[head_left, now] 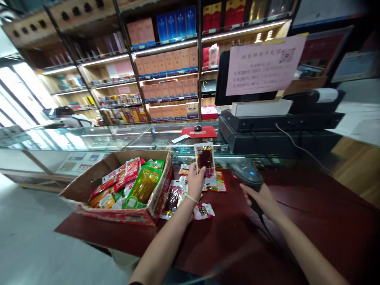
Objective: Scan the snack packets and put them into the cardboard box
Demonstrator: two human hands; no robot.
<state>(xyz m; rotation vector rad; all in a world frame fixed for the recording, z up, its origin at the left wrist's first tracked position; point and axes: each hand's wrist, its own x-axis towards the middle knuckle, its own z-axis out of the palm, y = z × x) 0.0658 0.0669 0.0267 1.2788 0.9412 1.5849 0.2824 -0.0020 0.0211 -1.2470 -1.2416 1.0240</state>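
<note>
Your left hand [195, 180] grips a clear snack packet [204, 158] upright by its lower edge, above the dark red counter [311, 221]. Your right hand [263, 200] is closed on the barcode scanner [247, 174], just right of the packet. Cardboard box [89, 182] of snack packs sits left; loose packets [203, 211] lie beside it.

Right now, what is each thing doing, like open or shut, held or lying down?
Left hand: shut on the snack packet.
Snack packet: held upright, sealed.
Right hand: shut on the barcode scanner.
Barcode scanner: held, blue light on.
Cardboard box: open, full of packets.
Loose packets: lying flat on the red table.
Monitor: faces away, screen hidden.
</note>
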